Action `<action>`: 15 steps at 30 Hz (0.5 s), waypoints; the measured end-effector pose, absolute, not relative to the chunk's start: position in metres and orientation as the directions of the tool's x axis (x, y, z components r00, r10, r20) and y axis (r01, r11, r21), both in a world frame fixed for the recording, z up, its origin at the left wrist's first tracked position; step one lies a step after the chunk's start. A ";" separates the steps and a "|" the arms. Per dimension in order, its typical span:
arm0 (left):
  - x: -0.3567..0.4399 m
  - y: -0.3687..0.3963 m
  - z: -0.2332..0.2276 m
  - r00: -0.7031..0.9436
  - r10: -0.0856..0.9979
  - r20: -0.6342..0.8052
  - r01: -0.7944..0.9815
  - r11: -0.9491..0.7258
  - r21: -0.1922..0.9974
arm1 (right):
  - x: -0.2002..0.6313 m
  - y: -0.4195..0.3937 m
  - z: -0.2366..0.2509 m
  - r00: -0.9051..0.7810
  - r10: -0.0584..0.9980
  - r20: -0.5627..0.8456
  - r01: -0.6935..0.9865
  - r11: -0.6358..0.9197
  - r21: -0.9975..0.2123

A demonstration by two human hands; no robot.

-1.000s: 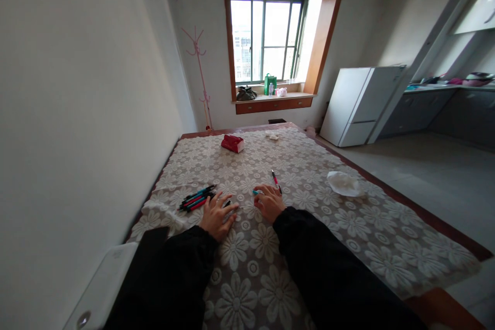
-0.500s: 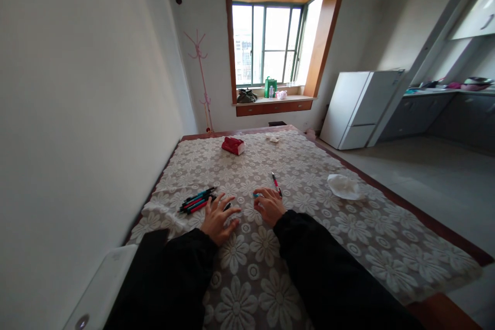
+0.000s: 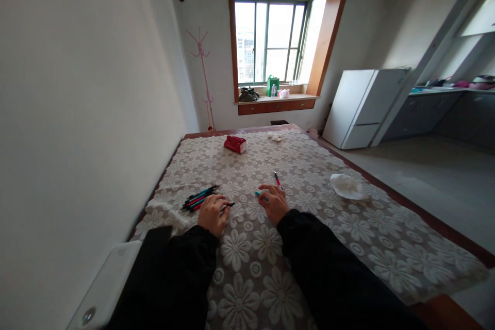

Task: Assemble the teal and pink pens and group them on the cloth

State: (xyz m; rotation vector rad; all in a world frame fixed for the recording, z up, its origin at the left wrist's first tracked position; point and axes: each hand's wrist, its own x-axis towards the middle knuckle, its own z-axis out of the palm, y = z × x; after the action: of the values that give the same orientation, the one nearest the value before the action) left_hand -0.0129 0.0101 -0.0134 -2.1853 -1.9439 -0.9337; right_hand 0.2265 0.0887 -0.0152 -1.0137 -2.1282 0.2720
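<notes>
Left hand (image 3: 212, 214) fingers curled, pinching slim black pen (image 3: 227, 205) on lace floral bedspread (image 3: 309, 175); right hand (image 3: 275, 201) fingers closed on teal pen (image 3: 258, 194). Loose grip risks rolling.

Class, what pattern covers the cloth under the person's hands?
The tablecloth has a white lace flower pattern over brown, clearest in the head view.

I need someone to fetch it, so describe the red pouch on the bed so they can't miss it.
Start at the window and drop to the bed with its floral lace cover. The red pouch lies near the far edge, left of a small white scrap. It is the only solid red, boxy thing there; the pens are thin.
</notes>
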 end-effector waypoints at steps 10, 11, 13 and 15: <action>-0.005 0.005 -0.002 0.091 0.878 0.470 0.888 -0.285 0.360 | 0.228 0.087 -0.015 -0.443 0.720 0.534 0.600 0.681 -0.421; -0.005 0.005 -0.002 0.093 0.876 0.473 0.887 -0.288 0.360 | 0.228 0.087 -0.015 -0.449 0.716 0.534 0.598 0.685 -0.416; -0.005 0.005 -0.002 0.100 0.872 0.479 0.884 -0.299 0.360 | 0.228 0.087 -0.016 -0.459 0.709 0.535 0.595 0.693 -0.407; -0.004 0.005 -0.002 0.103 0.869 0.484 0.882 -0.305 0.361 | 0.228 0.088 -0.016 -0.469 0.704 0.533 0.591 0.698 -0.403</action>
State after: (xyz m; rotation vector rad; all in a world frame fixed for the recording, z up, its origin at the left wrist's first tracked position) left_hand -0.0045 0.0048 -0.0017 -2.3181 -1.8409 -0.9927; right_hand 0.2278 0.0875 -0.0159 -0.9842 -2.2111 0.2104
